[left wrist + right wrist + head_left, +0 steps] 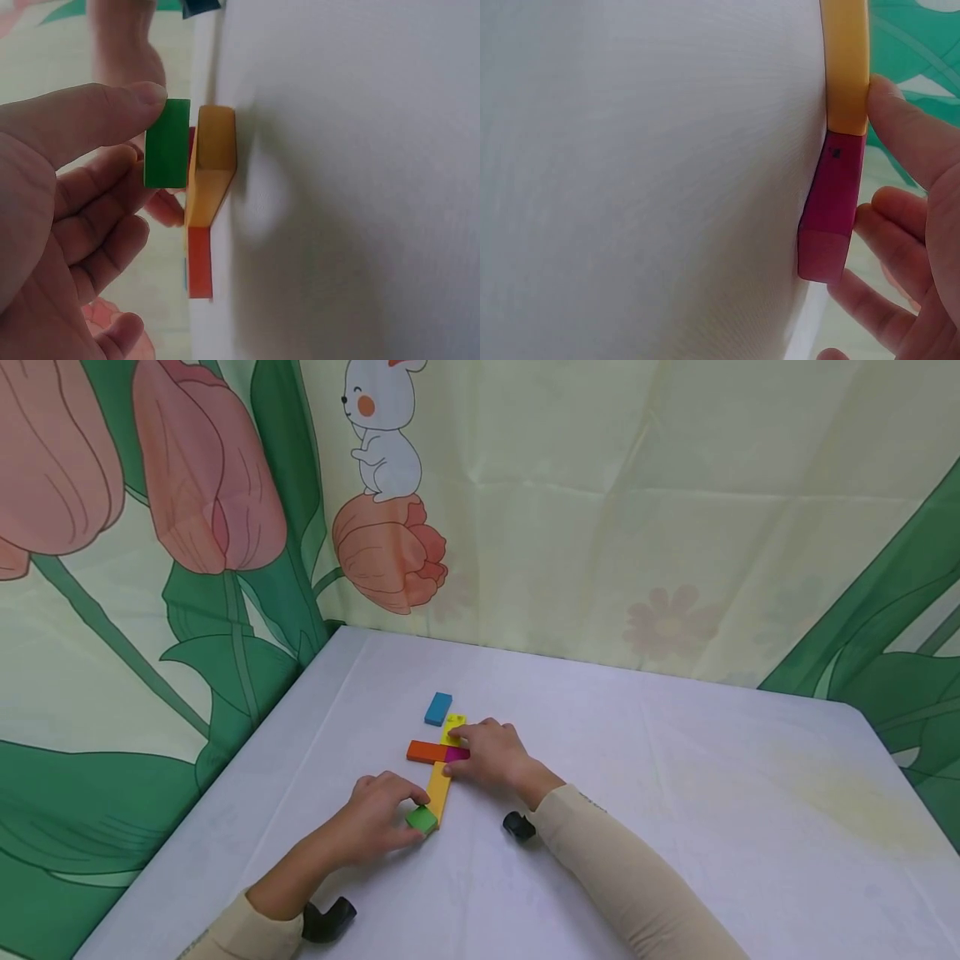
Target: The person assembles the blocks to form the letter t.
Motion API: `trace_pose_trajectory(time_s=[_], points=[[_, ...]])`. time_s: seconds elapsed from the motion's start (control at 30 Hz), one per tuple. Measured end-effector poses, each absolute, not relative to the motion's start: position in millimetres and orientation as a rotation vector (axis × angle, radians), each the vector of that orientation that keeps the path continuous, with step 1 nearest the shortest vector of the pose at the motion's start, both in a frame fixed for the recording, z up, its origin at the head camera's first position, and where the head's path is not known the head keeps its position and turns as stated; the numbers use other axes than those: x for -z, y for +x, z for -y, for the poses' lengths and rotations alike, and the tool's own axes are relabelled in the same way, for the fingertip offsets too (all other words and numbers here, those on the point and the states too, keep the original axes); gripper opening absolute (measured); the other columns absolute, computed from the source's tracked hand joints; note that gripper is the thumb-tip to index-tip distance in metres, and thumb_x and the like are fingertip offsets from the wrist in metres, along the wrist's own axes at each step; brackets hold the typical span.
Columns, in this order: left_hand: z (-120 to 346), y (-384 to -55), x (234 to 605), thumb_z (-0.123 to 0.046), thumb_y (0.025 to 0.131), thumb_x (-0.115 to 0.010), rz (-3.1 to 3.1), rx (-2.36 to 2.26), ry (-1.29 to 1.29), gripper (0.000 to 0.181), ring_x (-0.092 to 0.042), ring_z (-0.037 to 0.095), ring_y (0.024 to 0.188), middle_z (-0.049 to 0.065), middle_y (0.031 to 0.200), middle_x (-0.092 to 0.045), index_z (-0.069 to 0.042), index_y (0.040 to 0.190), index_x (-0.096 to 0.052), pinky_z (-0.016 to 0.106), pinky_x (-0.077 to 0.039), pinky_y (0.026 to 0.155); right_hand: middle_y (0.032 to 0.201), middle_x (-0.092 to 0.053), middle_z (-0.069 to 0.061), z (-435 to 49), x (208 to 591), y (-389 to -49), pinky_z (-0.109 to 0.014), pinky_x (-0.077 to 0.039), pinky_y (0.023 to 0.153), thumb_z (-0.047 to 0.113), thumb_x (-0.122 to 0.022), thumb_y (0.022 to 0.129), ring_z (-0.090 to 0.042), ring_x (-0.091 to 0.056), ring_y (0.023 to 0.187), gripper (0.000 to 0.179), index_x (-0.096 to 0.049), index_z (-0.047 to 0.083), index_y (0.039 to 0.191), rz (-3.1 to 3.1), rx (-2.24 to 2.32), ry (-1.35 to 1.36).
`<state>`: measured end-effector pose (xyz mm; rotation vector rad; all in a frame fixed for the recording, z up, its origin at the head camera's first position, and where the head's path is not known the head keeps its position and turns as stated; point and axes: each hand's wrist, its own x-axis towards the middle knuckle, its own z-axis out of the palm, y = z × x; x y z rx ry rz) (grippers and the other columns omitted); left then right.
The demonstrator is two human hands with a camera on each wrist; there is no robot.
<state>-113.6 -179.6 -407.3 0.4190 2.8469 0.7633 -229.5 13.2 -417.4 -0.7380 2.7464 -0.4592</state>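
Note:
The left hand (375, 821) pinches a green block (166, 144) between thumb and fingers. In the left wrist view that block is held just above the near end of a long amber block (439, 789), a thin gap between them. The right hand (491, 755) rests its fingertips on the laid blocks. Its thumb touches the amber block and its other fingers are at a magenta block (836, 187), as the right wrist view shows. An orange block (426, 752) adjoins the magenta one crosswise. Beyond them lies a yellow block (454, 720), partly covered by right-hand fingers.
A blue block (438, 708) lies at the far end of the row. Black wrist devices show beside the left sleeve (327, 920) and the right sleeve (519, 826). The white table (712, 793) meets a printed curtain (585, 527) at its back edge.

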Motion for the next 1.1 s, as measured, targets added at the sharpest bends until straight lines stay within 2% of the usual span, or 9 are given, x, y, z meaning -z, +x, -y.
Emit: trace_pose_trajectory(time_s=[0.33,0.8,1.1], points=[[174,-108,412,-0.020,0.076,-0.089,-2.797,-0.789,0.498,0.036,-0.052,0.019,0.109,-0.007,0.102,-0.064,-0.015,0.106,-0.070,0.057,-0.034,0.101,0.129,-0.063,-0.003,-13,416,-229,-0.045,-0.043,0.098,0.049,-0.078,0.083,-0.027,-0.047,0.126,0.067,-0.058,0.024,0.142,-2.756,0.447,-0.743],[170,-99,410,-0.024,0.076,-0.089,-2.750,-0.754,0.557,0.036,-0.051,0.017,0.107,-0.011,0.098,-0.060,-0.018,0.106,-0.070,0.058,-0.033,0.100,0.129,-0.063,-0.003,-13,415,-228,-0.045,-0.044,0.097,0.048,-0.079,0.082,-0.027,-0.049,0.123,0.067,-0.059,0.024,0.142,-2.746,0.464,-0.737],[168,-98,412,-0.024,0.075,-0.090,-2.790,-0.614,0.578,0.036,-0.051,0.018,0.105,-0.010,0.097,-0.064,-0.017,0.105,-0.072,0.058,-0.036,0.098,0.129,-0.063,-0.003,-14,415,-228,-0.045,-0.044,0.097,0.048,-0.079,0.083,-0.027,-0.049,0.123,0.067,-0.059,0.023,0.142,-2.746,0.464,-0.745]])
